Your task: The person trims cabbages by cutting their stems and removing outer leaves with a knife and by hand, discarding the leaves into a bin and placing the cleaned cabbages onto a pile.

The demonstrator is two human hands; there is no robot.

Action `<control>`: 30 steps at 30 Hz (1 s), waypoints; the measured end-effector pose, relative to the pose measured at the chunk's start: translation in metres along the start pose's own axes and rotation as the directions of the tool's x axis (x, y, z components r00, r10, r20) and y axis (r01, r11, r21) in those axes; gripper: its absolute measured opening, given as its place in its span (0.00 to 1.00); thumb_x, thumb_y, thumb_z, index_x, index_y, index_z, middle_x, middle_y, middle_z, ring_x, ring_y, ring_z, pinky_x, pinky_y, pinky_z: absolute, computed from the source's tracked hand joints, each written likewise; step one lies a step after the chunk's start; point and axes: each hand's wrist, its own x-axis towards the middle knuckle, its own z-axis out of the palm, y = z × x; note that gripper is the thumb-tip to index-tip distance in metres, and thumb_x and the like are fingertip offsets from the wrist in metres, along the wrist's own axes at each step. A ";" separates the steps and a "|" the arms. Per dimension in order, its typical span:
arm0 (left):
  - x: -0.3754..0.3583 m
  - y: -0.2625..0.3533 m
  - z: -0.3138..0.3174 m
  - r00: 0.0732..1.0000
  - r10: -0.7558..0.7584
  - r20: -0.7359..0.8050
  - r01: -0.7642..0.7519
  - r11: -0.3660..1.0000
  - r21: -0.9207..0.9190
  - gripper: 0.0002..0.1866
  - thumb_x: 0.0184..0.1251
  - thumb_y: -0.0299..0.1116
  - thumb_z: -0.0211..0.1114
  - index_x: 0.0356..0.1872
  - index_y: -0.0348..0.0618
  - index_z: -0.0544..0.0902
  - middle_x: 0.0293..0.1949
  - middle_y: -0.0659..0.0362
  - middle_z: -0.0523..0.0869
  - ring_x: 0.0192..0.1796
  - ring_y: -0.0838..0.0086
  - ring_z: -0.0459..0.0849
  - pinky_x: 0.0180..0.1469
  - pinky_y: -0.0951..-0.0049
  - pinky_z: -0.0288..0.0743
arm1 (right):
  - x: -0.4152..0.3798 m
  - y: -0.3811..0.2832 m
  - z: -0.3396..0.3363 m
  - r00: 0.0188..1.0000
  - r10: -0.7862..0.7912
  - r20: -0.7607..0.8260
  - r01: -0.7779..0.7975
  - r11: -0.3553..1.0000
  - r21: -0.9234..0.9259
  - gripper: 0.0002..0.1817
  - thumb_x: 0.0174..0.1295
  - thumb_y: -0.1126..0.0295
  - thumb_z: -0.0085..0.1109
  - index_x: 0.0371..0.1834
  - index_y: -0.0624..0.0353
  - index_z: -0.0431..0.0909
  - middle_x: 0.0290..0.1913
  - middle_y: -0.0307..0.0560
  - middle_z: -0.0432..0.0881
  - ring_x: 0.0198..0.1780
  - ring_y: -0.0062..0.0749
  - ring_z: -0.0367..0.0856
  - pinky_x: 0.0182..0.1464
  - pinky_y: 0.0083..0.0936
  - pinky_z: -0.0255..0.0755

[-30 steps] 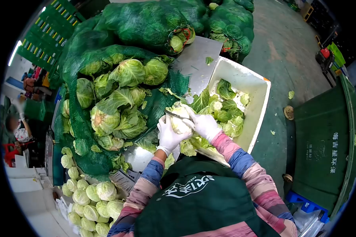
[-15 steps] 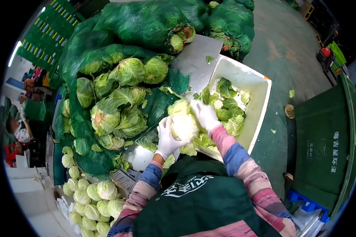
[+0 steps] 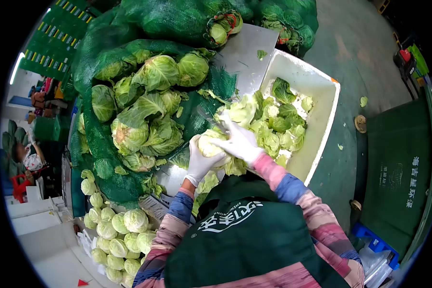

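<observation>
My left hand (image 3: 201, 161), in a white glove, is wrapped round a pale, trimmed cabbage (image 3: 209, 142) above the metal table. My right hand (image 3: 241, 142), also gloved, presses against the same cabbage from the right. A grey, blurred blade, seemingly a knife (image 3: 213, 120), sticks out from the fingers of my right hand; its handle is hidden. Just beyond those fingers hangs a pale green cabbage leaf (image 3: 243, 110). Untrimmed cabbages (image 3: 156, 73) lie to the left in an open green mesh sack (image 3: 98, 144).
A white foam box (image 3: 321, 110) with loose leaves stands at the right. Full mesh sacks (image 3: 177, 21) lie at the back. Trimmed cabbages (image 3: 117, 240) are piled at lower left. A green bin (image 3: 393, 168) stands far right. A person (image 3: 31, 153) is at far left.
The cabbage has come lower and left in my hands. My right hand has moved down and left across it, and a blade and a leaf now show by its fingers.
</observation>
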 end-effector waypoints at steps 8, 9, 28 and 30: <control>-0.013 -0.016 -0.021 0.996 -0.025 0.083 0.041 0.979 -0.198 0.51 0.46 0.32 0.79 0.68 0.37 0.53 0.61 0.49 0.68 0.63 0.64 0.71 0.66 0.66 0.68 | 0.023 0.095 0.031 0.970 0.241 -0.025 -0.243 0.966 -0.094 0.18 0.59 0.53 0.61 0.40 0.56 0.84 0.33 0.55 0.85 0.36 0.50 0.84 0.41 0.42 0.77; -0.009 -0.026 -0.023 0.996 -0.063 0.063 0.078 0.957 -0.279 0.52 0.46 0.32 0.79 0.69 0.36 0.53 0.62 0.49 0.67 0.64 0.65 0.70 0.66 0.66 0.67 | 0.016 0.102 0.022 0.961 0.274 -0.046 -0.277 0.959 -0.059 0.18 0.59 0.52 0.61 0.40 0.56 0.84 0.33 0.56 0.85 0.36 0.50 0.84 0.41 0.42 0.77; -0.023 -0.018 -0.027 0.887 -0.268 0.376 0.391 0.002 -0.920 0.44 0.60 0.73 0.47 0.71 0.57 0.62 0.70 0.53 0.65 0.69 0.50 0.65 0.61 0.39 0.66 | -0.019 0.136 -0.011 0.880 0.420 -0.222 -0.417 0.907 0.063 0.20 0.54 0.66 0.66 0.50 0.61 0.80 0.43 0.57 0.84 0.45 0.42 0.84 0.48 0.33 0.76; -0.024 -0.043 -0.021 0.899 -0.204 0.389 0.392 -0.025 -0.920 0.44 0.60 0.74 0.47 0.71 0.57 0.62 0.71 0.54 0.64 0.69 0.50 0.65 0.61 0.39 0.65 | -0.027 0.128 -0.009 0.927 0.159 -0.340 -0.093 0.975 0.202 0.32 0.55 0.61 0.69 0.64 0.56 0.73 0.50 0.54 0.83 0.46 0.36 0.83 0.49 0.30 0.75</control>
